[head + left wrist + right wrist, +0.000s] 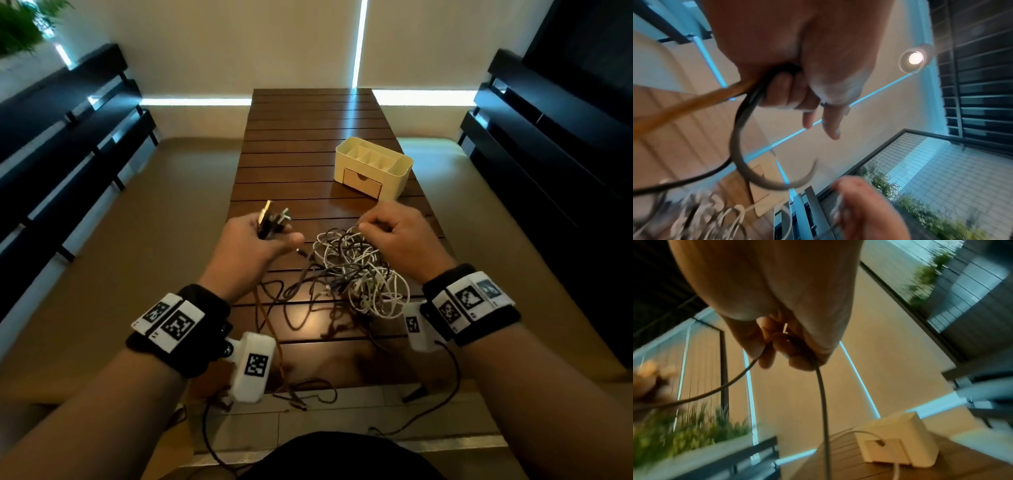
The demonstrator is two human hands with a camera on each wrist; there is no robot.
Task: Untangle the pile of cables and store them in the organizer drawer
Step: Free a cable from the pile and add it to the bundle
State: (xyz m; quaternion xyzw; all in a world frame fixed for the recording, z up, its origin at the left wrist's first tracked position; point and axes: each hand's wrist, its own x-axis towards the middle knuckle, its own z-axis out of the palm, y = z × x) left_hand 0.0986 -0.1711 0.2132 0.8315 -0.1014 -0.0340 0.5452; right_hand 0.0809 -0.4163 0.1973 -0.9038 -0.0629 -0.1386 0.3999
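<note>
A tangled pile of white, grey and dark cables lies on the slatted wooden table in the head view. My left hand grips a bunch of cable ends, their plugs sticking up past the fingers; in the left wrist view an orange cable and a dark cable run out of that fist. My right hand pinches a thin grey cable at the pile's far edge. The cream organizer stands further back, its small drawer closed.
Dark cable strands trail over the table's near edge toward my lap. Dark benches flank the table on both sides, with tan floor between. A plant stands at the far left.
</note>
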